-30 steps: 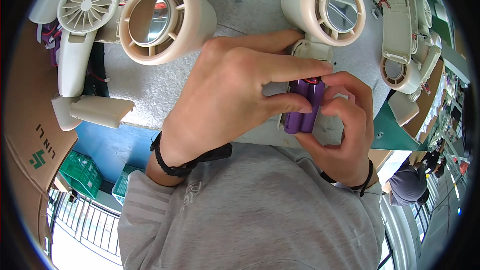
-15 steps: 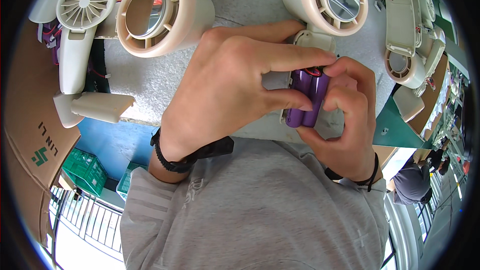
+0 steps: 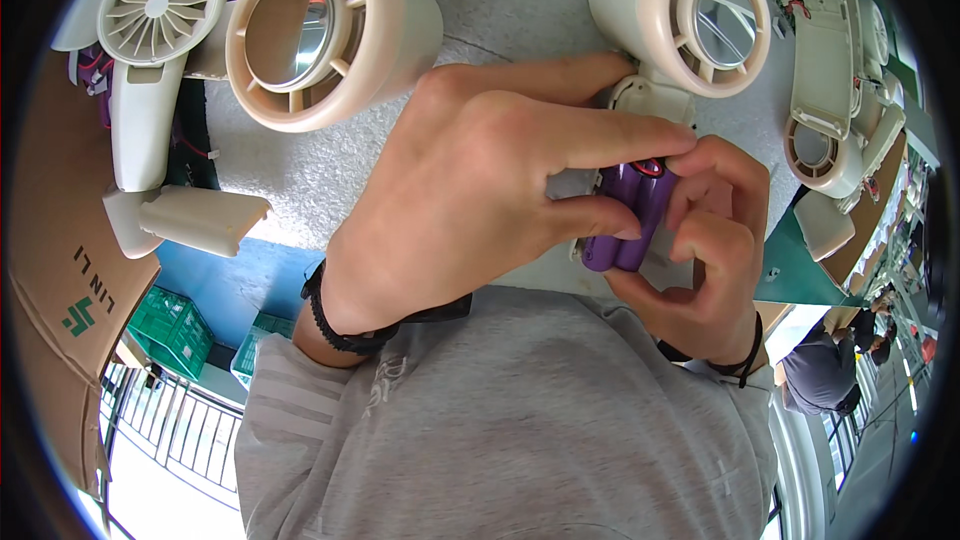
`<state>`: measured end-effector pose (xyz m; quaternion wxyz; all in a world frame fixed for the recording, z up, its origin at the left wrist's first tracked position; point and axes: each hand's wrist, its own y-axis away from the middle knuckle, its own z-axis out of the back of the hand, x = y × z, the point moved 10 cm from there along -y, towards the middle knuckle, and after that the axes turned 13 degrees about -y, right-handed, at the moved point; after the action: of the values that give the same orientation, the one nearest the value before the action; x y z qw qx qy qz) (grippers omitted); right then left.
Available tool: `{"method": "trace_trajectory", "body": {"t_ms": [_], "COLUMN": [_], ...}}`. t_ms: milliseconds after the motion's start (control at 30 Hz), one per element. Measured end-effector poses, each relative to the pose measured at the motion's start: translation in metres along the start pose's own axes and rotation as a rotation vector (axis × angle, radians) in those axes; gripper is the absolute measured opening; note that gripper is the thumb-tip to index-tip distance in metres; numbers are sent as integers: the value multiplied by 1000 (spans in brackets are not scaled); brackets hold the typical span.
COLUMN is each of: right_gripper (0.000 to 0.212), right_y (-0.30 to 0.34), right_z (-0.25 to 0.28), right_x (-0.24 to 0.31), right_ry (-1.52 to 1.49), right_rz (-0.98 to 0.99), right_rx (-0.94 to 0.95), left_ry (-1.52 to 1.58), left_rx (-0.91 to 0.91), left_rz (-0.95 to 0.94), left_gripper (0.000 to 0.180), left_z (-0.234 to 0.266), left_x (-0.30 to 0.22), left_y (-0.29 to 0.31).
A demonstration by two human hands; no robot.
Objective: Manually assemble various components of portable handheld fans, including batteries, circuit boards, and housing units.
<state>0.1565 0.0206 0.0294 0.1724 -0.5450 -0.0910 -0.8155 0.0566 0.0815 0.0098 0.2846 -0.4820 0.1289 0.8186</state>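
Note:
A purple battery pack (image 3: 632, 220) of two side-by-side cylinders lies along the open handle (image 3: 650, 98) of a cream handheld fan (image 3: 625, 0). My left hand (image 3: 460, 180) reaches across from the left, its thumb pressed on the cylinders and its index finger at their upper end by a red wire. My right hand (image 3: 725, 250) is curled round the right side, index fingertip at the pack's top and thumb at its lower end. The left hand's other fingers extend toward the fan head, their tips hidden behind the handle. Most of the handle is covered by my hands and the pack.
A second cream fan (image 3: 415, 30) stands at upper left, beside a fan with a slatted round grille (image 3: 157, 5). A loose handle cover (image 3: 205, 215) lies at the table's left edge. Fan parts (image 3: 822, 60) pile up at right. A cardboard box (image 3: 60, 250) flanks the left; green crates (image 3: 170, 330) sit below.
Both hands, the battery pack and the fan have shifted slightly right and down in the view. The grip on the pack looks much the same.

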Motion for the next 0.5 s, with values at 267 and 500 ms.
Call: {"method": "trace_trajectory", "body": {"t_ms": [267, 500], "right_gripper": [68, 74], "right_y": [-1, 4], "right_z": [5, 9], "right_x": [-7, 3], "right_ry": [70, 257], "right_rz": [-48, 68], "right_rx": [-51, -105], "left_ry": [28, 36], "left_rx": [-33, -48], "left_rz": [61, 43], "left_gripper": [53, 52], "left_z": [0, 0], "left_x": [1, 0], "left_y": [0, -2]}}
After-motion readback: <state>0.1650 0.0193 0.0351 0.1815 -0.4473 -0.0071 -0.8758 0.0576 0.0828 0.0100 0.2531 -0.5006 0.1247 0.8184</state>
